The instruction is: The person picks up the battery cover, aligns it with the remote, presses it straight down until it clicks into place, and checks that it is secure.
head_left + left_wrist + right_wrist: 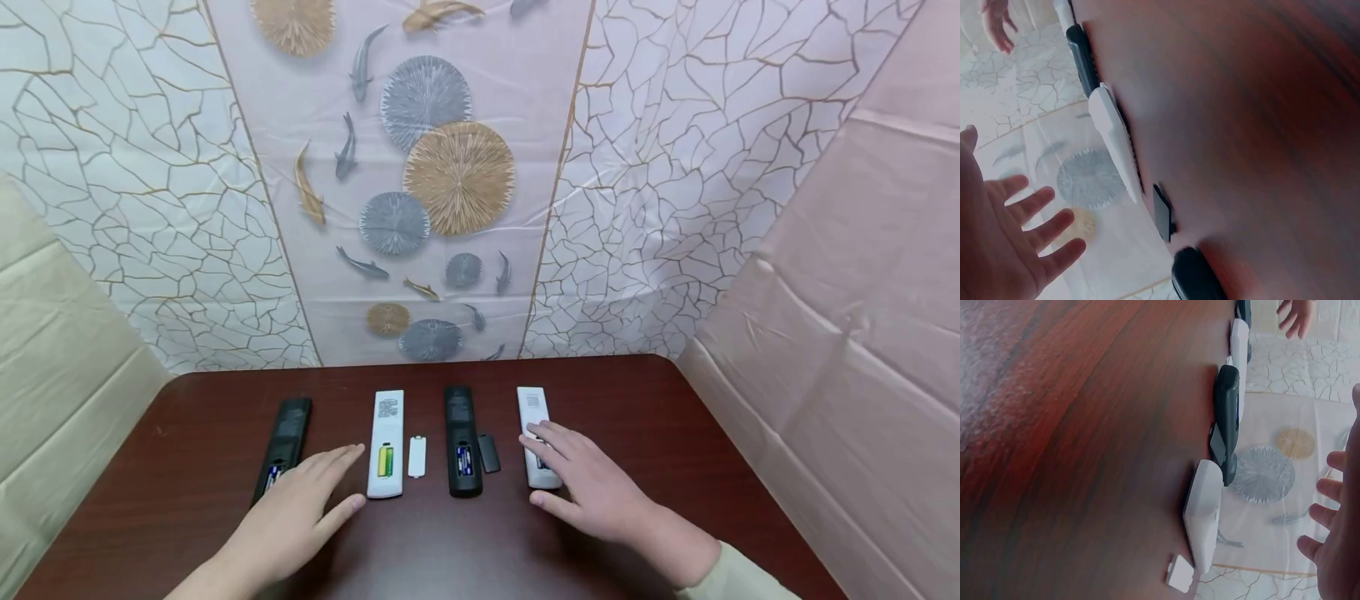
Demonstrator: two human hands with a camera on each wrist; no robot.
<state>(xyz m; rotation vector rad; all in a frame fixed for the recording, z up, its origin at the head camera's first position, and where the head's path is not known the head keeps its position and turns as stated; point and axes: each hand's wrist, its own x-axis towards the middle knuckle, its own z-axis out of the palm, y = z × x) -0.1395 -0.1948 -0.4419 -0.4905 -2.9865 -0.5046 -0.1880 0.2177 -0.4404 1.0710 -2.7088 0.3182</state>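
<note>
My left hand (pixel 296 508) is held over the table with fingers extended and holds nothing. It partly covers the leftmost black remote control (pixel 294 417), whose batteries show. A black battery cover (pixel 1162 212) lies beside that remote in the left wrist view. To its right is a white remote (pixel 386 425) with yellow-green batteries, its white cover (pixel 417 457) alongside. Another black remote (pixel 459 417) has blue batteries and a dark cover (pixel 489 453). My right hand (pixel 592 483), empty and spread, overlaps the rightmost white remote (pixel 532 404); its white cover (pixel 1180 573) shows in the right wrist view.
The remotes lie back side up in a row on a dark red-brown table (pixel 600 392). A patterned cloth (pixel 465 175) hangs behind the table's back edge. Pale cloth walls (pixel 862 317) stand on both sides.
</note>
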